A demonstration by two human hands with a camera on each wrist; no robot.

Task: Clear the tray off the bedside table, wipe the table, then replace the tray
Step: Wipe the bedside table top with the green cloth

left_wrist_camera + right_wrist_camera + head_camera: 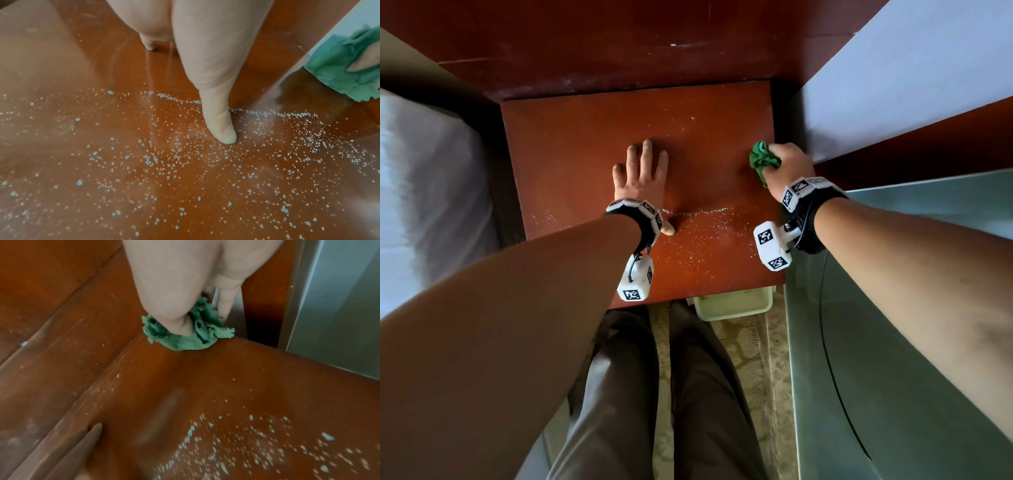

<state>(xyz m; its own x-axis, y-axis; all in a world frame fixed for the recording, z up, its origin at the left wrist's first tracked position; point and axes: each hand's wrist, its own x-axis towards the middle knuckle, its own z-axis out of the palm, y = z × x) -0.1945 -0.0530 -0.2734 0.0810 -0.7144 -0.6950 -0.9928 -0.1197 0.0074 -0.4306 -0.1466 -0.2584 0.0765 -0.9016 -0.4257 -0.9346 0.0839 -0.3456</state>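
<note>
The red-brown bedside table (585, 164) has its top bare, with fine droplets (705, 233) scattered over its near half. My left hand (642, 174) lies flat on the middle of the top, fingers straight, thumb (222, 129) pressed among the droplets (164, 162). My right hand (789, 164) grips a bunched green cloth (763, 159) at the table's right edge; in the right wrist view the cloth (185, 337) touches the wood near the back right corner. No tray shows on the table.
A bed with white bedding (424, 192) lies to the left. A white panel (911, 85) and a grey-green surface (911, 325) close in the right side. A pale bin (732, 303) sits on the floor below the table's front edge. A wooden headboard (619, 44) stands behind.
</note>
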